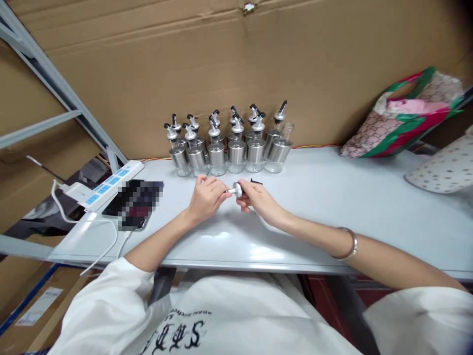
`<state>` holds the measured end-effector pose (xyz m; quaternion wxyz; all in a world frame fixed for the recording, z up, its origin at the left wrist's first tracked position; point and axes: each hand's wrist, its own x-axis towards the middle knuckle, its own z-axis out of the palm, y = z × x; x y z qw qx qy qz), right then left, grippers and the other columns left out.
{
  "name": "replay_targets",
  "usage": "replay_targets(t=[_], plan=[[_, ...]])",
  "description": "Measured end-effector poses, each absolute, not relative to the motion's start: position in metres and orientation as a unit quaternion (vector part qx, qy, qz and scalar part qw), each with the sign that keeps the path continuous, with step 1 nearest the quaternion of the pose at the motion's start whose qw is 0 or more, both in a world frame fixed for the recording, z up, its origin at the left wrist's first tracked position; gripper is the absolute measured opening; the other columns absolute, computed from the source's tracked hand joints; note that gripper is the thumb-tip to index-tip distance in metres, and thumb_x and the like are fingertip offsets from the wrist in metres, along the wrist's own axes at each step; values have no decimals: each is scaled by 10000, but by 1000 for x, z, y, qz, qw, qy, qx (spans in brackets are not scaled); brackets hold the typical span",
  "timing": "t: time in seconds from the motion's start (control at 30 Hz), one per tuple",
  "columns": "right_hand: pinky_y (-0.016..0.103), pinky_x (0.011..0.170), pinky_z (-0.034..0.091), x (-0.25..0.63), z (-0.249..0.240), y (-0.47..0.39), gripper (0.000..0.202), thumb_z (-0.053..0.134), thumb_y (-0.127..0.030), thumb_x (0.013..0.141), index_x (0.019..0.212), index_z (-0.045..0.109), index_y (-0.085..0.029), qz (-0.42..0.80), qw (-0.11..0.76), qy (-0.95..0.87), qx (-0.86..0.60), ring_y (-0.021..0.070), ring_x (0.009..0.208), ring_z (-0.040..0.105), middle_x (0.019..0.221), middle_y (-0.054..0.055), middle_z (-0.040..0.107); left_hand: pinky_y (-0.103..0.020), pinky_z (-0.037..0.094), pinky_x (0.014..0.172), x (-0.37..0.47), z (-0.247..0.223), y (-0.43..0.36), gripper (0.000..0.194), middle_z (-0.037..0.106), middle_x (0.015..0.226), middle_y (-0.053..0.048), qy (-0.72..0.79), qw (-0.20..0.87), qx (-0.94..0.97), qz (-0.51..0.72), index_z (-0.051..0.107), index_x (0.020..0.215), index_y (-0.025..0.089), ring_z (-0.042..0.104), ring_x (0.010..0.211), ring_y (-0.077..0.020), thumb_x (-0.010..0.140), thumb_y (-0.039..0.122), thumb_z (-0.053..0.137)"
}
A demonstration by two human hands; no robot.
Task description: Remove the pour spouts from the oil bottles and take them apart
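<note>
My right hand (258,199) is closed around a bottle pourer spout (237,189) with a silver collar, and its black lever tip sticks out past my fingers. The fingers of my left hand (209,199) are pinched at the thin stem end of the same spout, partly hiding it. Behind my hands stand two rows of glass oil bottles (217,157) with steel sleeves, most topped by silver and black pourer spouts. At the right end of the front row, one bottle (279,154) has an open neck with no spout.
A white power strip (111,185) with a plugged-in charger and cable lies on the left, beside dark phones (127,197). At the right are a patterned bag (391,123) and a white dotted container (443,165). Cardboard (236,64) backs the grey table (332,217).
</note>
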<state>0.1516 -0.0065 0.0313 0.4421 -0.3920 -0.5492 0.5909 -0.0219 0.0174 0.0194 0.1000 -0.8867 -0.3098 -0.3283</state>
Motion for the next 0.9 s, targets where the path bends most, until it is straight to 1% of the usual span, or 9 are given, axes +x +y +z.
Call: replay_targets(t=[0.13,0.3,0.37,0.53,0.63,0.73,0.83,0.9], plan=[[241,514,381,151,32,-13,493,422,-641,833,657,465,-182,517,466,-609,-379,79,454,443,544,-38,500,-376,236,755,-24,26,22,533,630,689,-20,-326,48,-873,-359,573,781,187,489,738,-176,969,485,173],[272,636,409,152,34,-15,512,356,-650,868,708,511,-189,397,476,-677,-397,124,574,536,637,-1,569,-383,228,792,-26,36,27,564,587,658,-11,-319,16,-866,-386,558,739,189,465,758,-182,952,533,165],[268,640,404,154,34,-13,495,338,-627,887,721,516,-196,355,466,-704,-402,134,601,543,646,3,573,-385,229,799,-27,38,29,564,581,662,-10,-324,6,-864,-385,556,735,193,456,762,-184,948,542,167],[272,631,380,160,30,-2,395,308,-469,940,763,534,-199,222,418,-784,-401,153,638,529,685,21,564,-385,245,791,-30,37,33,584,574,665,-17,-343,-22,-864,-368,554,728,194,449,768,-191,935,573,161],[277,620,376,163,24,6,354,306,-408,954,801,545,-196,141,391,-817,-401,163,644,517,709,33,570,-383,260,784,-30,37,35,611,569,666,-23,-356,-44,-864,-353,548,715,193,446,765,-192,926,592,136],[290,638,399,167,20,12,353,301,-394,969,858,565,-188,53,374,-842,-385,181,678,539,754,58,600,-379,277,782,-30,37,37,623,565,669,-23,-361,-64,-865,-344,533,698,190,442,762,-189,915,612,129],[316,686,429,171,18,17,373,290,-396,978,919,581,-171,-50,370,-863,-341,210,777,580,864,105,650,-375,294,790,-31,36,40,630,558,671,-20,-361,-84,-863,-345,512,681,188,433,752,-184,904,633,125],[327,691,441,174,19,21,385,291,-392,979,946,591,-153,-108,358,-871,-318,220,806,590,915,128,667,-374,304,798,-32,34,42,630,547,664,-18,-362,-98,-862,-341,492,663,187,429,749,-181,903,636,123]])
